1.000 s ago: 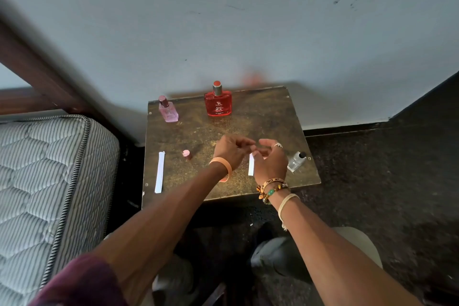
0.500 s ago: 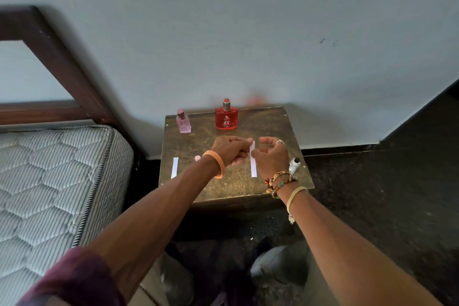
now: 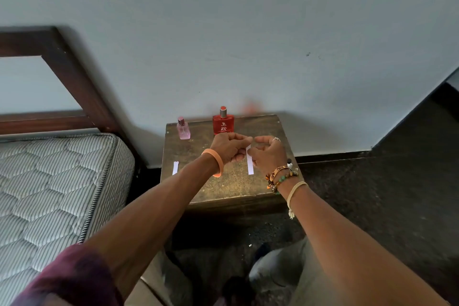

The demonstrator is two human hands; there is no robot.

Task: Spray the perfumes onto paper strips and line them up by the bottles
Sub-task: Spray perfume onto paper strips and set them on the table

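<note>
The fingers (image 3: 244, 141) of the left hand (image 3: 229, 148) and of the right hand (image 3: 268, 154) curl inward and meet tip to tip. They seem to pinch the upper end of a paper strip (image 3: 249, 163) that runs down between the two hands, just in front of the red bottle (image 3: 223, 125). Whether its lower end touches the counter (image 3: 233, 185) I cannot tell. The likeliest trouble starts at that pinch: thin paper held by two hands may crease or tear if they pull apart, and a damp strip may smear scent onto the fingers. Right of the red bottle and nearer the person, a small clear bottle (image 3: 289, 163) shows just behind the right wrist, close to the counter's edge, so a careless draw-back could knock it off. A pink bottle (image 3: 183, 129) stands left of the red bottle, with a second strip (image 3: 175, 167) in front of it. Laying the held strip askew or too near that one would muddle which paper belongs to which bottle.
</note>
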